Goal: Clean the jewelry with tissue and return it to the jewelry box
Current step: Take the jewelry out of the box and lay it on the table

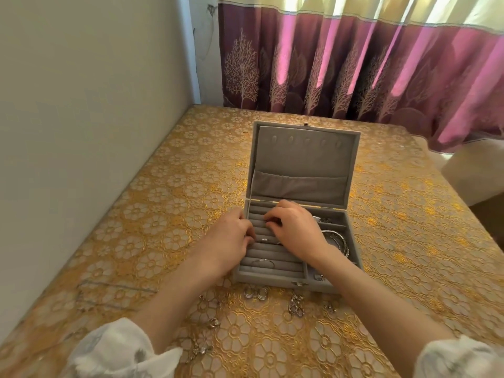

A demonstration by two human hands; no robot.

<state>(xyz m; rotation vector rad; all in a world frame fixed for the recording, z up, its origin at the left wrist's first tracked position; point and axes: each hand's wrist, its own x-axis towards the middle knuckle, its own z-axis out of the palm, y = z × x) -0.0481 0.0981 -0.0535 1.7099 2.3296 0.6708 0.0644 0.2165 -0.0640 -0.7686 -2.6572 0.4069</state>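
Reaching into jewelry box (297,165) | right hand (296,227) pinching ring (266,221)

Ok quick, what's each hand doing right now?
Left hand: fingers curled on the ring rolls of the jewelry box; holding anything cannot be told.
Right hand: fingers pinching a small ring.

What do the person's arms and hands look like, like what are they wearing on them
Both forearms are bare from about the elbow down. The left sleeve and the right sleeve are loose white fabric with a faint grey pattern, pushed up near the elbows. The left hand and right hand wear no gloves; no watch or bracelet shows on either wrist.
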